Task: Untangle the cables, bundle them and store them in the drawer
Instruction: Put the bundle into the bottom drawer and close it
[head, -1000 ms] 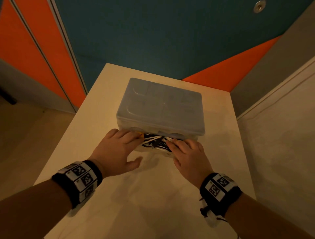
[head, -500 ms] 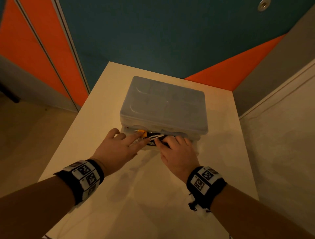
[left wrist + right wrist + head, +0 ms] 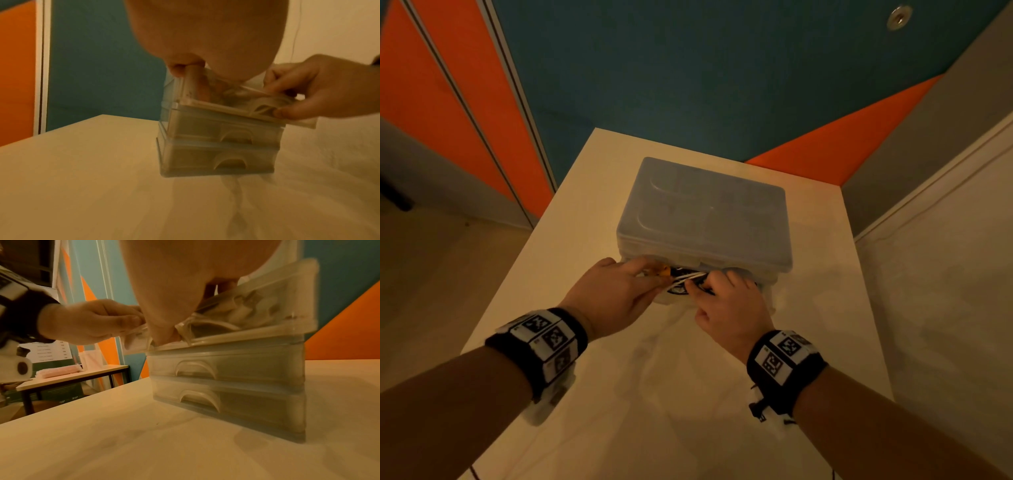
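A translucent three-drawer unit (image 3: 705, 205) stands on the white table (image 3: 688, 394). Its top drawer (image 3: 216, 107) is pulled out a little. Inside lie black and white cables (image 3: 681, 281) with an orange tie (image 3: 663, 272); they also show through the drawer wall (image 3: 242, 311). My left hand (image 3: 619, 294) grips the drawer's front left rim, fingers over the top and thumb along the edge (image 3: 123, 321). My right hand (image 3: 729, 305) curls its fingers over the cables while its thumb (image 3: 287, 112) sits against the drawer front.
The two lower drawers (image 3: 226, 369) (image 3: 236, 405) are closed. The unit sits near the table's far edge, close to a teal and orange wall (image 3: 688, 85). A white wall (image 3: 945, 308) runs along the right. Another table (image 3: 72, 374) with bundles stands off to the left.
Both hands have moved forward toward the unit and the top drawer has slid further in, so less of the cables shows. My right fingers have curled tighter.
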